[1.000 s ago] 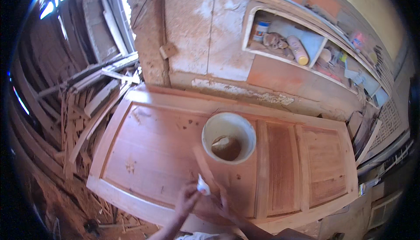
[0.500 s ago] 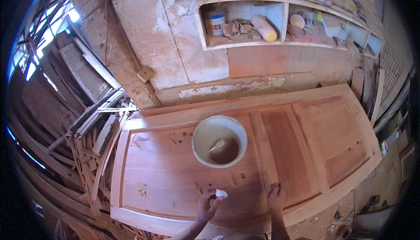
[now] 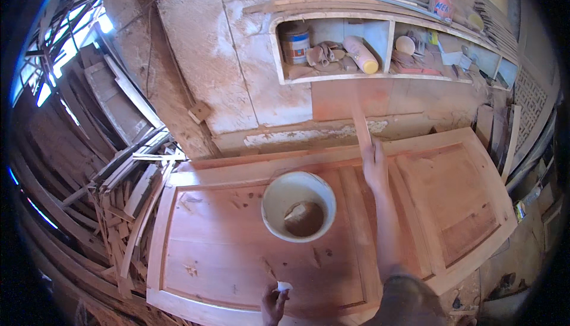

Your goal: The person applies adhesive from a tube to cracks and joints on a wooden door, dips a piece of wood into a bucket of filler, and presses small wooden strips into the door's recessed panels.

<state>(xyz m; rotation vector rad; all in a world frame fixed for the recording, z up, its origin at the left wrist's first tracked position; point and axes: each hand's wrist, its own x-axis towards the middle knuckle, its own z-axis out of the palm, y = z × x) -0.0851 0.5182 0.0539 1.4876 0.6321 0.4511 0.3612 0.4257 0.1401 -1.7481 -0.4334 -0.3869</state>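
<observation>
A wooden panelled door [image 3: 237, 266] lies flat in front of me. On it stands a pale bucket [image 3: 268, 207] with brown stuff at the bottom and a whitish piece in it. My right hand [image 3: 375, 163], its arm stretched over the door, is closed around a thin flat wooden stick [image 3: 361, 125] that points up toward the wall and is blurred by motion. Near the door's front edge my left hand [image 3: 273, 306] pinches a small white piece [image 3: 284, 287]; its material I cannot make out.
Above the door a wall shelf [image 3: 332, 79] holds a tin [image 3: 295, 48], a pinkish bottle [image 3: 360, 54] and crumpled sandpaper-like scraps [image 3: 322, 54]. Wood offcuts [image 3: 133, 207] are piled at the left. Boards [image 3: 510, 142] lean at the right.
My right hand has swung forward from the door's near part toward the wall, and the wooden stick now shows in it. My left hand has drawn back toward me with the white piece.
</observation>
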